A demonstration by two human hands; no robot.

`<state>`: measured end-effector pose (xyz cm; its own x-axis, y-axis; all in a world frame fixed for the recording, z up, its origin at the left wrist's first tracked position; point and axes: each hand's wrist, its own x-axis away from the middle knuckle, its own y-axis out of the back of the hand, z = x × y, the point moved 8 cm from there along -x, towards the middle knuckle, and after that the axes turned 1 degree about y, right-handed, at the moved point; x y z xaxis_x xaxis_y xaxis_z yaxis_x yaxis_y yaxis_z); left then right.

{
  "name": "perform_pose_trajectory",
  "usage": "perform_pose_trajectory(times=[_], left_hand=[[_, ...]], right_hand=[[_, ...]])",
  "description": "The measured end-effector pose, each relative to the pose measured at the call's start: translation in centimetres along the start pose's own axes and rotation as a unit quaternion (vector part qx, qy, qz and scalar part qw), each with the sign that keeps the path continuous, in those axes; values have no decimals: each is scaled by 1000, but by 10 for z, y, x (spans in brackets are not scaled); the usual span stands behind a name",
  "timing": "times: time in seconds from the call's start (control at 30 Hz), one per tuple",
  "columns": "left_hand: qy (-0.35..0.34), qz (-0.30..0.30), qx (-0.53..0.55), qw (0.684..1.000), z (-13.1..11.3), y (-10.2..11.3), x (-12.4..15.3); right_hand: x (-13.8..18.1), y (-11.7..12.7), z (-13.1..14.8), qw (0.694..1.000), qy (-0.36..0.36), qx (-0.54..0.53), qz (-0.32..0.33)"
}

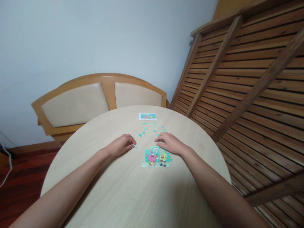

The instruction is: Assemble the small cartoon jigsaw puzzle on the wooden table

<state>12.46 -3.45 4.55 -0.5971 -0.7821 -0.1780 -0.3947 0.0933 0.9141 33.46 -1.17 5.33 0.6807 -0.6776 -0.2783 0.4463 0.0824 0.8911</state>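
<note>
A partly assembled jigsaw puzzle [154, 160] lies flat on the table, with a pink starfish, a pale squid and a yellow sponge figure on a turquoise ground. My left hand [122, 145] is left of it, fingers curled, with a small pale-green puzzle piece [135, 146] at the thumb and fingertips. Over the puzzle's upper edge rests my right hand [170, 143], thumb and index finger apart, and no piece shows between them. Part of the puzzle's top right is hidden by that hand. Several loose turquoise puzzle pieces [143, 133] are scattered beyond both hands.
A small picture card [147, 117] with the same figures lies at the far side of the round wooden table [106, 190]. Behind stands a padded wooden headboard [78, 104] against the wall. A slatted wooden panel [237, 79] leans at the right.
</note>
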Motion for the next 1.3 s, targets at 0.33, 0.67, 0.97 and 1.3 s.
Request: perform_pose_trajectory(times=[0.33,0.67,0.97,1.3], left_hand=[[-17,0,22,1000,-5,-3,0],[-45,3,32,998,-14,-4,-1],[-33,5,38,999,-12,-7,0],[-36,15,38,999,-14,-6,1]], right_hand=[[1,3,1,1000,-4,0,0],[1,2,-1,1000,-4,-4,1],[1,0,-1,1000,-2,2,3],[3,1,0,1000,2,-16,16]])
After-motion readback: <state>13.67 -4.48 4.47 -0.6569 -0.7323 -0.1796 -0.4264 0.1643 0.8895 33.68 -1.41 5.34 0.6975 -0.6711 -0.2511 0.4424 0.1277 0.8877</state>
